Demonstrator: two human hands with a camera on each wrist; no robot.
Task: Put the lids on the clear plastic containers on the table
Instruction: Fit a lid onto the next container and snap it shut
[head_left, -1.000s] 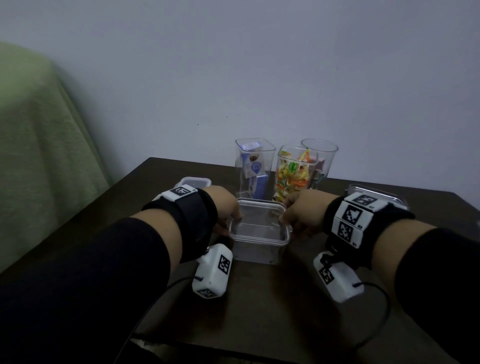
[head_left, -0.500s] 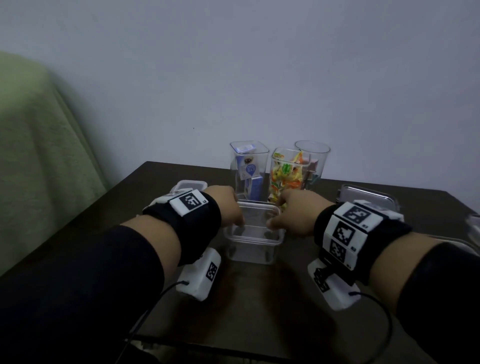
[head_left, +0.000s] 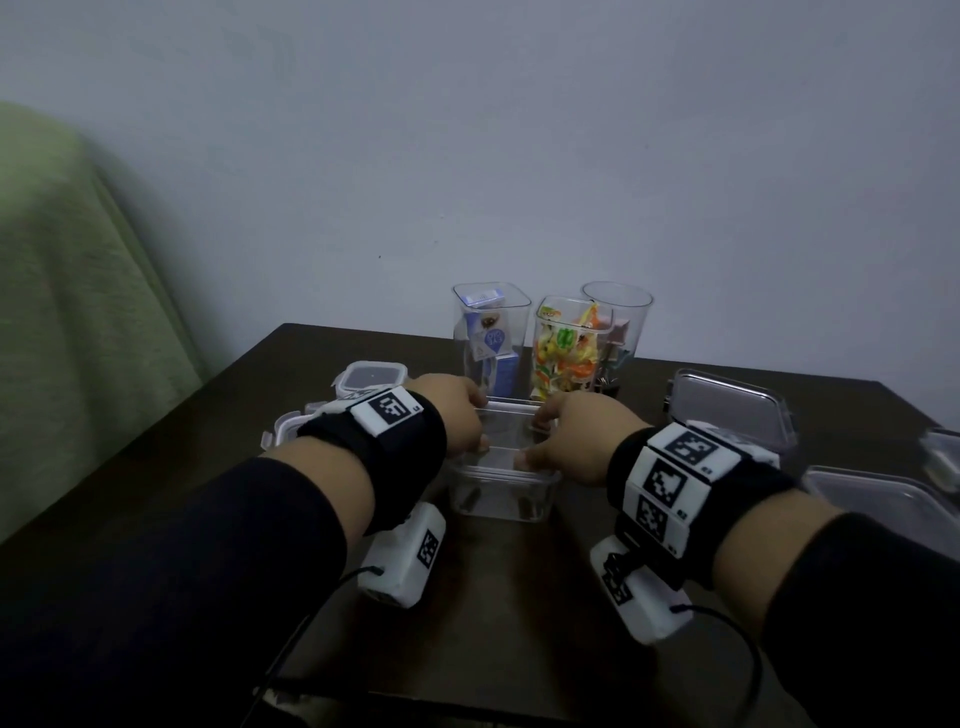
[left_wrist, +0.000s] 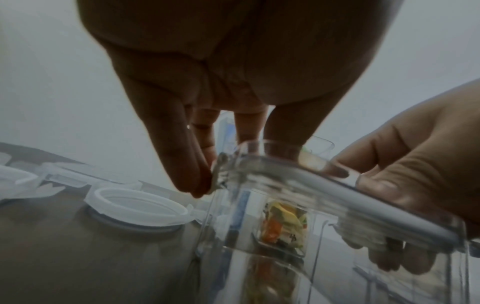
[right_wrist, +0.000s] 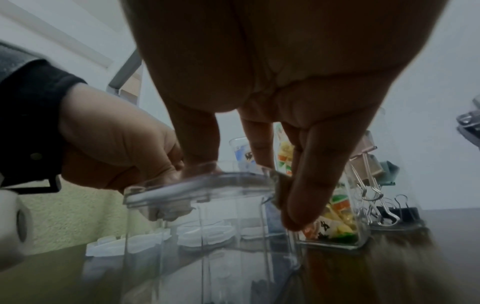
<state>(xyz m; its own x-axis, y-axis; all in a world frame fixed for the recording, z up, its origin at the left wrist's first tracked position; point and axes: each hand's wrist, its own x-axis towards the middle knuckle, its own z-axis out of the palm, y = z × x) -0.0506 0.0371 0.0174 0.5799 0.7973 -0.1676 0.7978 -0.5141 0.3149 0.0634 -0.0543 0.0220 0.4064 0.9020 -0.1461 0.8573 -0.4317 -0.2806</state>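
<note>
A low, square clear container (head_left: 500, 496) stands mid-table with a clear lid (right_wrist: 197, 185) lying on its rim. My left hand (head_left: 480, 423) grips the lid's left edge, thumb on top and fingers down the side; the left wrist view shows its fingertips (left_wrist: 200, 185) at the lid's corner. My right hand (head_left: 535, 436) grips the right edge the same way, with one finger (right_wrist: 303, 195) curled down over the far corner. Three tall open containers stand just behind: one with blue packets (head_left: 491, 338), one with sweets (head_left: 569, 348), one with binder clips (head_left: 621, 332).
Loose white-rimmed lids (head_left: 371, 376) lie at the left, one round lid (left_wrist: 137, 207) close to my left hand. More clear containers or lids (head_left: 732, 410) sit at the right. A green cloth (head_left: 67, 312) hangs left of the dark table (head_left: 493, 623).
Both hands have shifted from the container's sides inward onto its top, thumbs now over the lid. The container sits slightly nearer the tall containers.
</note>
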